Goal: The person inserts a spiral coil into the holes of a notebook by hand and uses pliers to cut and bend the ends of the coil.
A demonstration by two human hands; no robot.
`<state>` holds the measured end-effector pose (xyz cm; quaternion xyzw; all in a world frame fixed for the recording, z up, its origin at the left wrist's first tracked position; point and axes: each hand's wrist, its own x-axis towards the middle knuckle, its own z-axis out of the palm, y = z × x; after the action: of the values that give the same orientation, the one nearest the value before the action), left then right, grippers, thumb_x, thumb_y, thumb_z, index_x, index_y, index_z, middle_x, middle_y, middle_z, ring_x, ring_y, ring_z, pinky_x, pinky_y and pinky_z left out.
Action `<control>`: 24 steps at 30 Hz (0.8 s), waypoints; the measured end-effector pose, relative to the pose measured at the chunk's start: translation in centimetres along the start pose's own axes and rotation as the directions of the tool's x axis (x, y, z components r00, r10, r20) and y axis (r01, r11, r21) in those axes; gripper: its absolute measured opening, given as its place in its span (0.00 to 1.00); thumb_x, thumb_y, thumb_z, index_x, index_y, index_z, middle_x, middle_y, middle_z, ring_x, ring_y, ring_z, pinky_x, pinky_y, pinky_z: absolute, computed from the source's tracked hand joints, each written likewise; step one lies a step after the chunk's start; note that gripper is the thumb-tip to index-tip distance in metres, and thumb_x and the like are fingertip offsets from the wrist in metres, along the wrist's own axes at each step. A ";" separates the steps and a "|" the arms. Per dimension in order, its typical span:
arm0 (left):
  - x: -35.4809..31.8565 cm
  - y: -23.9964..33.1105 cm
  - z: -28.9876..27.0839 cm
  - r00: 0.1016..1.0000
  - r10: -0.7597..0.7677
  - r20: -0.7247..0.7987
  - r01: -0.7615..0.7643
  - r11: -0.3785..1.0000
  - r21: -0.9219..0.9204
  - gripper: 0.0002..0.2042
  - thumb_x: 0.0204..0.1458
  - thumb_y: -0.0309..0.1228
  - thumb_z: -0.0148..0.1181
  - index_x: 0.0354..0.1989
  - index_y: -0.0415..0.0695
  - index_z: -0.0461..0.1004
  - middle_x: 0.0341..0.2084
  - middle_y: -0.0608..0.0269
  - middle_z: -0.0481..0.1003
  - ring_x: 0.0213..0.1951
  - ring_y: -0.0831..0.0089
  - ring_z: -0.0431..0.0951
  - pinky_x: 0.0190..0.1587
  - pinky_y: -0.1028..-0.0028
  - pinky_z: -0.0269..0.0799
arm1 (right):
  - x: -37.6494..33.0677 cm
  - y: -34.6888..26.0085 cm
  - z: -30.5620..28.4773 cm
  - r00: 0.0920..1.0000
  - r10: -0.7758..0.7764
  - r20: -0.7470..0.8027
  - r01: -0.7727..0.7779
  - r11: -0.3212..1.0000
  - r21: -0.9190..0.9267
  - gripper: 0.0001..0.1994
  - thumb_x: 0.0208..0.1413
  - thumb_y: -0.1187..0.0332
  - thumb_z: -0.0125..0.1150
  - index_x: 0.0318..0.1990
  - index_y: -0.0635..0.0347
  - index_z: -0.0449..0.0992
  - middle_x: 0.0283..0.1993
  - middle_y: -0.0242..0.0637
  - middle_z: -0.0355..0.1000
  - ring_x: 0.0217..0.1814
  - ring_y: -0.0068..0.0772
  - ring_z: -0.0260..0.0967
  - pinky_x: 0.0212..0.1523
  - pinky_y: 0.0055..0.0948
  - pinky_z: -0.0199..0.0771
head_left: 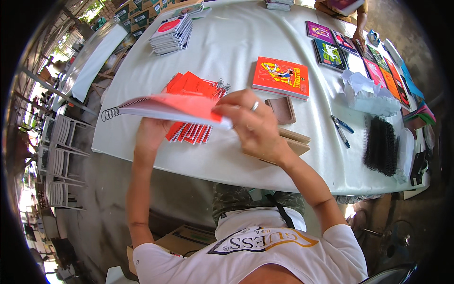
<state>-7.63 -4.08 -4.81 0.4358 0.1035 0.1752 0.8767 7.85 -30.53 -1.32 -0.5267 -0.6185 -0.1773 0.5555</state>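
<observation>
A spiral-bound notebook with a red cover (pixel 170 108) is held up in the air above the near edge of a white-covered table (pixel 227 52), its wire spine pointing to the person's left and its pages lying almost flat. The left hand (pixel 150 133) is placed under the notebook from below, fingers hidden by the pages, so it cannot be told how firmly they are curled. The right hand (pixel 250 124), a ring on one finger, is clamped over the notebook's right edge, thumb beneath and fingers pinched on top. Both forearms are raised from the lower edge, elbows spread apart. Directly beneath lies a fanned stack of red spiral notebooks (pixel 194 106). It is judged that the loose wire end at the spine could snag on that stack if the notebook were lowered carelessly, and that the thin pinch on the right could let pages slip or bend. Further right are seen an orange book (pixel 281 77), brown card pieces (pixel 288 137), blue-handled pliers (pixel 341 128) and a bundle of black binding coils (pixel 381 144). Another person's hand (pixel 358 35) rests on colourful covers at the far corner.
</observation>
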 end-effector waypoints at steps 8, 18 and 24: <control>4.0 7.3 2.7 0.977 -0.159 0.141 0.048 0.810 0.585 0.47 0.47 0.30 0.69 0.72 0.36 0.44 0.67 0.51 0.58 0.65 0.68 0.63 0.67 0.70 0.58 | -0.6 0.0 3.5 0.850 -0.457 0.263 0.523 0.797 -0.303 0.07 0.47 0.68 0.58 0.36 0.51 0.75 0.44 0.30 0.69 0.49 0.31 0.68 0.49 0.36 0.72; 13.0 3.4 -5.8 0.955 -0.264 0.132 -0.042 0.323 0.946 0.51 0.39 0.12 0.61 0.75 0.48 0.43 0.71 0.55 0.53 0.70 0.70 0.55 0.71 0.71 0.46 | -3.0 14.3 -10.0 0.896 0.444 -0.016 -0.347 0.677 -0.649 0.09 0.52 0.71 0.65 0.41 0.59 0.80 0.42 0.47 0.77 0.43 0.51 0.75 0.42 0.41 0.76; 13.2 4.5 -7.1 0.944 -0.310 0.115 0.003 0.355 0.935 0.52 0.36 0.09 0.59 0.74 0.50 0.44 0.71 0.57 0.54 0.71 0.68 0.53 0.71 0.72 0.44 | -10.0 23.7 -16.2 0.295 0.913 -0.283 -0.707 0.009 -0.707 0.21 0.44 0.52 0.75 0.34 0.62 0.78 0.33 0.45 0.79 0.36 0.41 0.79 0.34 0.36 0.79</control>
<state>1.16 8.85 -5.82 0.8584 0.1038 -0.0600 0.4987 34.34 -39.05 -13.54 -0.9712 -0.1274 0.0189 0.2007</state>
